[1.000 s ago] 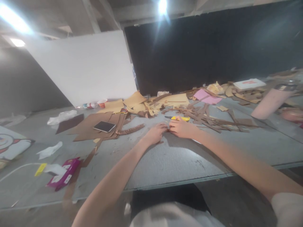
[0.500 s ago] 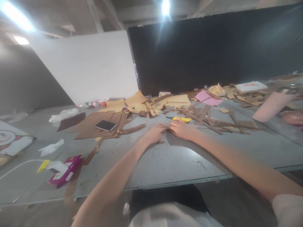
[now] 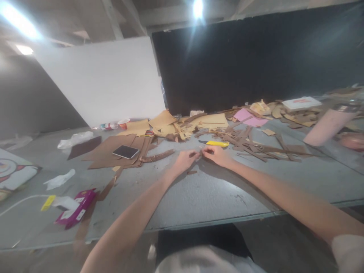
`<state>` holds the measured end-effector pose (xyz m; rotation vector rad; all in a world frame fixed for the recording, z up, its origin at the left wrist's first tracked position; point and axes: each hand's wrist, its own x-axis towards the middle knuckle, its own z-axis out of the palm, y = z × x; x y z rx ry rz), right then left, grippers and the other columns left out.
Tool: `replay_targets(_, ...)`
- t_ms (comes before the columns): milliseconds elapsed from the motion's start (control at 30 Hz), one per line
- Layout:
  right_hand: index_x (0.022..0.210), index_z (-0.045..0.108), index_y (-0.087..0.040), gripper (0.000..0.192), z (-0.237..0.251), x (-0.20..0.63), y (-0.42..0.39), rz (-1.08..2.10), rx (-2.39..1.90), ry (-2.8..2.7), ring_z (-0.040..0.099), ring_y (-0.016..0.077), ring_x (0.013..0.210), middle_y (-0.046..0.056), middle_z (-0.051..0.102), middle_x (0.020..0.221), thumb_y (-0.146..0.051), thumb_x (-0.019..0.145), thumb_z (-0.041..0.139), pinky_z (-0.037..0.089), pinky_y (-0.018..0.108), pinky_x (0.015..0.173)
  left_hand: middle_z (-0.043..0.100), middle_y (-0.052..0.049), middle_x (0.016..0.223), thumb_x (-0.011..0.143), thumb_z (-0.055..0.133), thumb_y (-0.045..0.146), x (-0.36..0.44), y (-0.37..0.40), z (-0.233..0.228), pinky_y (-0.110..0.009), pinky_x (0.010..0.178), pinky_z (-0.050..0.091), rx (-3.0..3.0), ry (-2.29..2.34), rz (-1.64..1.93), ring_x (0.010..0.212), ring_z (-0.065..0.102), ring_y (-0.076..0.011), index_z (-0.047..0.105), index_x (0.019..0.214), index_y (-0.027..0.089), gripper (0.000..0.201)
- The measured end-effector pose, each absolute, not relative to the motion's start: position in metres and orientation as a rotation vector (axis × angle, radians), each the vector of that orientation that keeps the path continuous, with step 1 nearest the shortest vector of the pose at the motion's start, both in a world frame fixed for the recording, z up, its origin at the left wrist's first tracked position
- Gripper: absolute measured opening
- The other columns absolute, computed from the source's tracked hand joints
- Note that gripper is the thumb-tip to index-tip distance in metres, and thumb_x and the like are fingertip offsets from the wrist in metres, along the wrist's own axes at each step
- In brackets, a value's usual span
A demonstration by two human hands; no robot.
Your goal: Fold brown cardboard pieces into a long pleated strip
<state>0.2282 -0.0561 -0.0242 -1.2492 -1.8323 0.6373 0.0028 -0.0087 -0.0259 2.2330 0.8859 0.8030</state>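
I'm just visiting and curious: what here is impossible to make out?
- Head view: what, if anything, sits between the person's left grip and right grip; the fingertips hide it, and it is too small.
- Head view: the far side of the white panel with a colored drawing; the left edge cuts it off.
- Head view: printed details on the magenta soft packet; blurred.

From here I can't read a single word or number. The purple pack (image 3: 82, 203) has pale patches, their print a blur, and the white box (image 3: 309, 102) carries reddish marks too smudged to read. The small cup's (image 3: 124, 123) markings are just as indistinct.
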Motion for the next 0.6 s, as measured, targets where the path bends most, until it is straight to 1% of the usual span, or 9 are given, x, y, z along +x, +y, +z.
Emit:
replay_targets(100,0.092,0.074,-0.019,0.032,-0.0182,0.2261,-0.0607,0.679,-1.206,-1.828,0.066,0.023,0.088,0.006,0.075,0.094,-0.047,0.098,0.059,0.049,0.033,0.081,0.078,-0.004,0.087,0.097,0.059,0.051,0.0028,-0.0096,-0.026,-0.03,0.078,0.054,2.151,0.883,0.825,0.083,0.071,-0.0207,0.079,0.091,0.02,0.037)
replay_targets(233,0.08,0.067,-0.02,0.048,-0.0168,0.2232,-0.0636,0.671,-1.213,-1.867,0.059,0.0207,0.077,0.004,0.067,0.079,-0.058,0.104,0.049,0.042,0.031,0.071,0.078,-0.006,0.086,0.096,0.061,0.051,0.0018,-0.0109,-0.024,-0.03,0.08,0.054,2.101,0.846,0.865,0.083,0.072,-0.0218,0.079,0.089,0.019,0.038)
replay_targets(333,0.082,0.066,-0.02,0.049,-0.0187,0.2216,-0.0638,0.669,-1.184,-1.959,0.056,0.0195,0.074,0.003,0.064,0.076,-0.062,0.103,0.052,0.039,0.03,0.068,0.078,-0.006,0.087,0.093,0.063,0.045,0.0027,-0.0126,-0.023,-0.03,0.082,0.053,2.056,0.846,0.892,0.085,0.072,-0.021,0.077,0.088,0.019,0.031)
replay_targets(433,0.075,0.062,-0.02,0.054,-0.019,0.2209,-0.0642,0.71,-1.126,-1.98,0.055,0.0173,0.068,0.002,0.063,0.071,-0.064,0.105,0.049,0.038,0.029,0.067,0.077,-0.003,0.082,0.091,0.064,0.041,0.0047,-0.0151,-0.0217,-0.028,0.08,0.053,2.016,0.882,0.911,0.081,0.07,-0.0185,0.075,0.084,0.019,0.026)
replay_targets(500,0.072,0.062,-0.02,0.057,-0.0182,0.2211,-0.065,0.773,-1.094,-1.967,0.054,0.0163,0.064,0.002,0.064,0.069,-0.064,0.105,0.048,0.038,0.029,0.066,0.076,-0.003,0.081,0.09,0.064,0.041,0.0058,-0.0169,-0.0199,-0.027,0.077,0.052,2.001,0.868,0.916,0.078,0.069,-0.0174,0.074,0.081,0.018,0.026)
replay_targets(600,0.075,0.064,-0.02,0.057,-0.0175,0.2213,-0.0658,0.876,-1.079,-1.934,0.053,0.0155,0.059,0.001,0.065,0.067,-0.065,0.105,0.049,0.037,0.029,0.062,0.075,-0.003,0.08,0.09,0.065,0.045,0.0067,-0.0189,-0.0166,-0.026,0.074,0.051,1.977,0.84,0.908,0.076,0.067,-0.017,0.073,0.08,0.018,0.03)
